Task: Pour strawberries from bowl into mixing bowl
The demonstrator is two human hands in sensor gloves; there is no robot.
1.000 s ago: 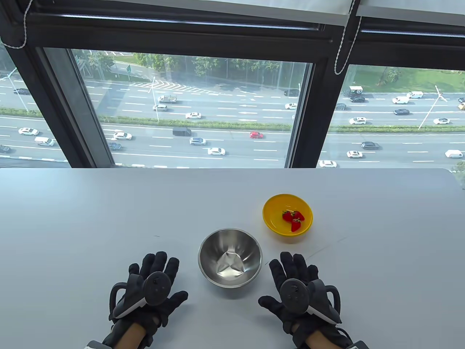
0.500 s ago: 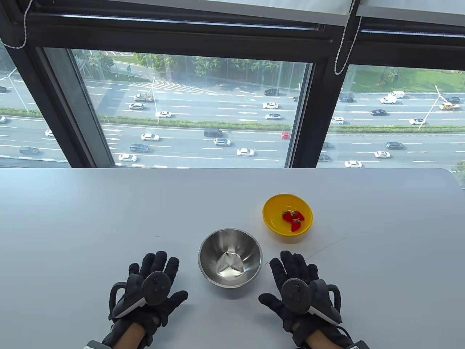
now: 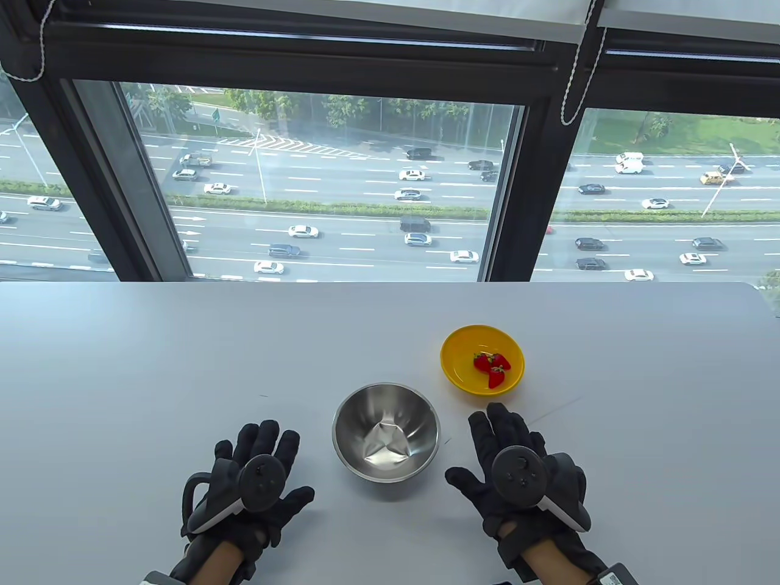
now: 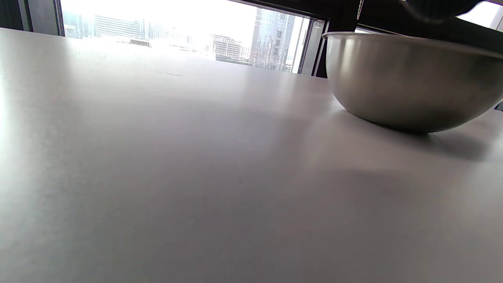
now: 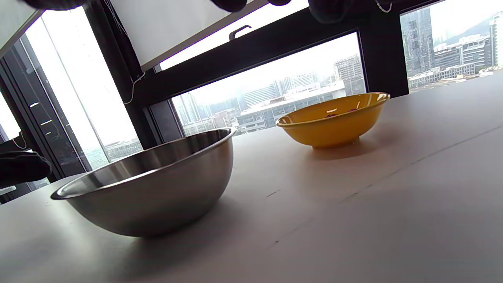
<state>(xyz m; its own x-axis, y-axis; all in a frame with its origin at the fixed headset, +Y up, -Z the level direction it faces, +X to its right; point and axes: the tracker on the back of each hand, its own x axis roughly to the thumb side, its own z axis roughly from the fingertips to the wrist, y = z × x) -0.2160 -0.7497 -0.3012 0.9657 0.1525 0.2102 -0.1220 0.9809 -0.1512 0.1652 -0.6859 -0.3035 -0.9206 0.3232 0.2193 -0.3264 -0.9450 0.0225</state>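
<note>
We have both hands empty, fingers spread, palms down over the pale grey counter point(image 3: 152, 365). Our left hand point(image 3: 247, 484) lies flat just left of the round stainless-steel mixing bowl point(image 3: 386, 431), apart from its wall, ready, we judge, to steady it. Our right hand point(image 3: 518, 478) hovers just right of that bowl with its fingertips point(image 3: 495, 415) pointing at the small yellow plastic bowl point(image 3: 482, 359) just beyond them; we see a gap between glove and rim, so nothing is gripped yet. The red strawberries point(image 3: 491, 367) sit inside the yellow bowl, beyond our right hand and up-right of the steel bowl, which shows only reflections inside. The two bowls stand close without touching, which should keep the carry short. We judge the reach for the yellow bowl is the step in hand, with pouring not yet begun.
</note>
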